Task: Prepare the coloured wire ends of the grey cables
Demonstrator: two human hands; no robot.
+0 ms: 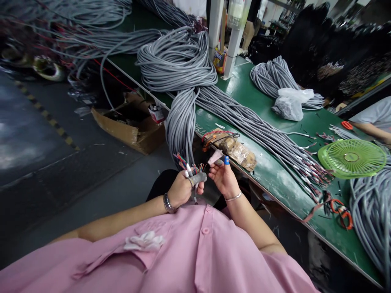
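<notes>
My left hand [181, 189] is closed around the end of a grey cable, below the big bundle. Thin coloured wires [200, 167] fan out above its fingers, and a grey wrap covers one finger. White tips show beside the wires. Just to the right, my right hand [225, 179] is raised with thumb and forefinger apart. A blue cover sits on its thumb and a pale pink wrap on a finger; I see nothing held between them. The hanging grey cable bundle [181, 122] comes down over the table edge to my left hand.
On the green table [265, 171] lie a tape-wrapped wooden block [236, 149], a long row of grey cables [244, 118], orange-handled scissors [342, 213] and a green fan [351, 158]. A cardboard box [128, 130] stands on the floor at left. Another person's arm [371, 132] shows at far right.
</notes>
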